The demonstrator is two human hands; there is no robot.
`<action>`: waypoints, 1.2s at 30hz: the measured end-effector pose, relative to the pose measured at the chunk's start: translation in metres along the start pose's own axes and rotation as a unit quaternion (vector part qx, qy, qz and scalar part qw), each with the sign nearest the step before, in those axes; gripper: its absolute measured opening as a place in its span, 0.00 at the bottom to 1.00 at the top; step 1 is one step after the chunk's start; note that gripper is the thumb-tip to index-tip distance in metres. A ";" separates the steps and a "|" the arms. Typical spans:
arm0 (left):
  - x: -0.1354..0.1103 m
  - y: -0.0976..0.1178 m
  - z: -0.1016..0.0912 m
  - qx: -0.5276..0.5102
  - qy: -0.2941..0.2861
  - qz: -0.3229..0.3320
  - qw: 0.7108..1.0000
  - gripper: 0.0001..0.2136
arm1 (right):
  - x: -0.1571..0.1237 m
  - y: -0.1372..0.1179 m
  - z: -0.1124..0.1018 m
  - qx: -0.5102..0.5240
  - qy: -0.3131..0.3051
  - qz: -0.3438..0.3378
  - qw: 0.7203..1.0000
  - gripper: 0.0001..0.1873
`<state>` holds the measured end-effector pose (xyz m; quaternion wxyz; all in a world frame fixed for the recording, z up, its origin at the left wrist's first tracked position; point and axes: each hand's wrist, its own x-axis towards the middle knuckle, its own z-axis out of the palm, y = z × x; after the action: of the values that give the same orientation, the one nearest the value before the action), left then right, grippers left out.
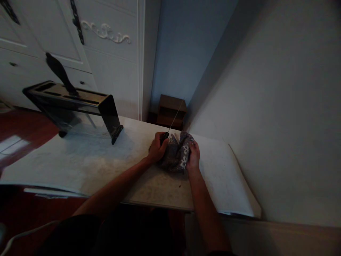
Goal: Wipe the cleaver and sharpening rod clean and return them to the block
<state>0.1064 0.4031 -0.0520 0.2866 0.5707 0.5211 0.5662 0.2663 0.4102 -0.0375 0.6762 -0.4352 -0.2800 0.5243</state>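
My left hand (157,148) is closed round the dark handle of a knife (174,119) whose thin blade points up and away from me. A grey patterned cloth (177,154) lies bunched on the white table (93,160) between my hands. My right hand (193,156) grips the cloth's right side, fingers curled into it. The cloth sits just below the base of the blade; whether it touches the blade I cannot tell.
A dark knife block (77,105) with one black-handled knife (60,73) in a slot stands at the table's back left. A white wall (279,106) runs along the right. A small brown stand (170,110) sits behind the table, white cabinets (101,46) beyond.
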 end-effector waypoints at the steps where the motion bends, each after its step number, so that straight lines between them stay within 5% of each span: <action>1: -0.001 0.000 0.001 0.028 0.000 0.016 0.999 0.18 | -0.002 0.000 0.001 -0.011 -0.009 -0.010 1.000 0.22; 9: -0.003 -0.009 0.001 0.142 -0.077 0.136 0.977 0.18 | -0.021 0.011 0.006 -0.187 -0.189 -0.122 0.956 0.24; 20: -0.011 -0.008 -0.005 0.185 -0.078 0.211 0.957 0.20 | -0.017 0.013 0.005 -0.225 -0.200 -0.094 0.949 0.14; 28: -0.007 -0.006 -0.001 0.264 -0.010 0.242 0.934 0.17 | -0.012 0.004 0.004 -0.111 -0.054 -0.057 0.991 0.12; 36: -0.002 -0.002 -0.005 0.310 -0.042 0.240 0.919 0.15 | -0.016 0.005 0.006 -0.073 -0.092 -0.005 0.993 0.16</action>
<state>0.1017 0.4006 -0.0536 -0.0272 0.7623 0.5051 0.4038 0.2541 0.3975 -0.0380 0.6164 -0.4322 -0.3806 0.5371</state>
